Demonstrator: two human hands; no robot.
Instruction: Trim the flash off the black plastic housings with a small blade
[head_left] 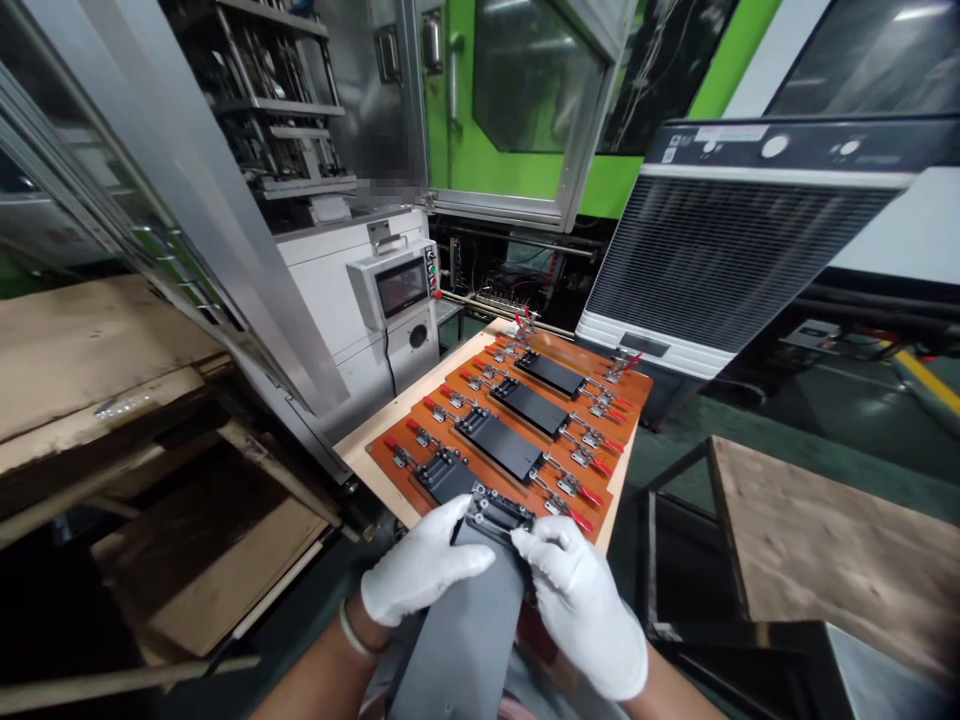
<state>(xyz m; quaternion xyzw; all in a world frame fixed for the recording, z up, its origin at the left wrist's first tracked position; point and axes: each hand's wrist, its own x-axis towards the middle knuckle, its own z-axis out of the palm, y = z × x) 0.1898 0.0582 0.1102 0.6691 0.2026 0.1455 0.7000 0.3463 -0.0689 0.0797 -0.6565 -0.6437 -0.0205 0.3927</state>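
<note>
Best to steady the grey panel [465, 625] at the near side of the bench [390, 416], left hand [427, 565] clasped on its edge; work gently with the right hand [577, 595] at the black end piece [499, 510], grip narrow, cannot tell around what.

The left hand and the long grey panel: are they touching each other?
Touching. In the head view, the left hand lays its gloved thumb across the face of the long grey panel.

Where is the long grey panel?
In the head view, the panel is at bottom centre, between the left hand and right hand, in front of the orange board.
</note>
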